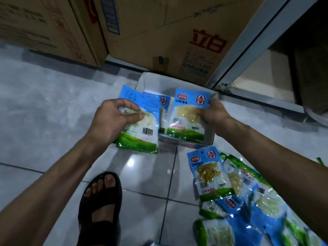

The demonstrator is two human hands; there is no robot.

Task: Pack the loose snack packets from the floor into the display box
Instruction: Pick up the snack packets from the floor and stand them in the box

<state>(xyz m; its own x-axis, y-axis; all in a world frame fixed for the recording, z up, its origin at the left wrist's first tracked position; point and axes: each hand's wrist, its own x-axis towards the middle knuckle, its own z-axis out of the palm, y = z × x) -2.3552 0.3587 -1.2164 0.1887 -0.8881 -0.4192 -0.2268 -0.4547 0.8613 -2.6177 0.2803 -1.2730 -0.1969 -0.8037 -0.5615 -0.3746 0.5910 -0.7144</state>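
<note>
Floor (44,103): pale glossy tiles w/ dark grout lines, fills most of view.
Cartons (159,32): big brown cardboard boxes at 12 o'clock, red print on the right one; grey metal frame (257,41) slants at 1–2 o'clock.
Loose packets (239,201): heap on floor at 4–5 o'clock, blue tops, green bottoms, overlapping, some face up, some flipped.
Display box (159,80): white, open top, on floor just past centre toward 12, touching the carton behind.
Foot (101,197): in black sandal, 6–7 o'clock.
Left hand (113,119): at 9 o'clock of box; fingers curled, thumb + fingertips pinching a packet at its middle.
Right hand (214,112): at 3 o'clock of box, by its right wall; fingers curled round a packet's right edge, tips on the front.
Left packet (142,135): back side up, barcode showing, tilted, over box's left edge and the floor.
Right packet (186,110): front facing, upright in box's right half.
Third packet (164,107): in box, betw. the two held ones, mostly hidden.
</note>
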